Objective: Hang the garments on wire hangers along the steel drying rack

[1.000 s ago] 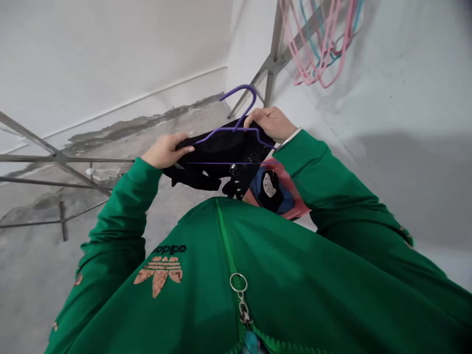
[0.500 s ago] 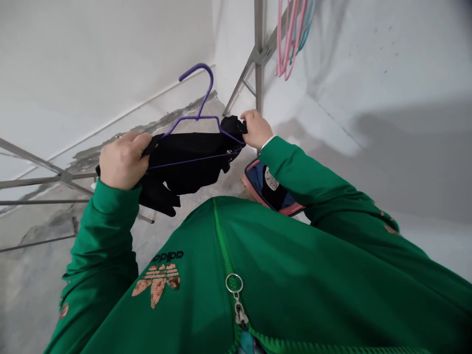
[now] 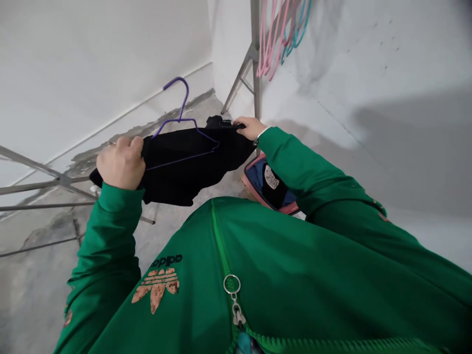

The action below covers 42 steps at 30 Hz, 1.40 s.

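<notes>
A black garment is stretched sideways in front of me between my two hands. My left hand is closed around its left end, next to the shoulder of a purple hanger. The hanger's hook points up and to the left; its left tip is hidden by the cloth and hand. Its right shoulder lies against the dark fabric. My right hand pinches the garment's upper right edge, apart from the hanger's right tip. What kind of garment it is, I cannot tell.
Pink hangers and blue hangers hang at the top by a grey metal rack. Below my right forearm, a pink basket holds dark and blue clothes. Another part of the metal frame stands at the left.
The hanger has shifted left, and its right tip is now farther from my right hand. The garment is drawn out wider to the right, its edge pulled straighter.
</notes>
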Motion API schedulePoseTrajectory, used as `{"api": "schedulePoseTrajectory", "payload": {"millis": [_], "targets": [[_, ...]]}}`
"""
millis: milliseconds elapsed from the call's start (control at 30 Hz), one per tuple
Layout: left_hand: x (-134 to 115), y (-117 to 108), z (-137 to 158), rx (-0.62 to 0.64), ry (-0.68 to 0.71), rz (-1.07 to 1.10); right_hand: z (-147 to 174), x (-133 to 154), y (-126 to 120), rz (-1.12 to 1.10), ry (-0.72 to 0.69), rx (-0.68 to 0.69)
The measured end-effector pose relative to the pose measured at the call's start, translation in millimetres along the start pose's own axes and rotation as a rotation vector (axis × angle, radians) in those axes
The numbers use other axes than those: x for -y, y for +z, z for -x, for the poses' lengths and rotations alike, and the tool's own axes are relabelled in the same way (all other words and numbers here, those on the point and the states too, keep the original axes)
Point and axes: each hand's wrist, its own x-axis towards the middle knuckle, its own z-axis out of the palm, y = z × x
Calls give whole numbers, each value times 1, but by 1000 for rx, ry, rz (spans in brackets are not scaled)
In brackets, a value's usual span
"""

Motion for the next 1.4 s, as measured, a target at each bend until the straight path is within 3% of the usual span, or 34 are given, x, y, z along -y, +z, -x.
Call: {"api": "schedulePoseTrajectory", "payload": {"millis": [167, 300, 367, 400, 467, 567, 667, 767, 967, 1033, 1233, 1300, 1400], "targets": [[0, 16, -6, -7, -71, 34, 26, 29, 4, 78, -101, 90], [4, 25, -9, -81, -71, 115, 80, 73, 17, 76, -346, 450], [7, 29, -9, -101, -34, 88, 100, 88, 13, 51, -485, 535], [9, 30, -9, -107, -12, 61, 104, 92, 7, 48, -515, 489], [12, 34, -7, -129, 27, 36, 102, 94, -11, 50, -497, 256], [15, 36, -5, -191, 75, 109, 79, 86, -39, 45, -439, -58], [15, 34, -4, -237, 73, 265, 56, 77, -46, 30, -491, 25], [16, 29, -9, -201, 83, 459, 48, 76, -33, -38, -468, 140], [49, 45, -19, 90, 218, 732, 56, 104, -29, -93, -434, -87], [59, 55, -18, 100, 232, 726, 57, 115, -34, -64, -444, -90], [64, 68, -18, -62, 108, 604, 59, 129, -38, -28, -494, -114], [64, 67, -21, -37, 52, 601, 59, 130, -37, 5, -531, -110], [66, 65, -25, 111, -45, 730, 58, 132, -38, 48, -576, -105]]}}
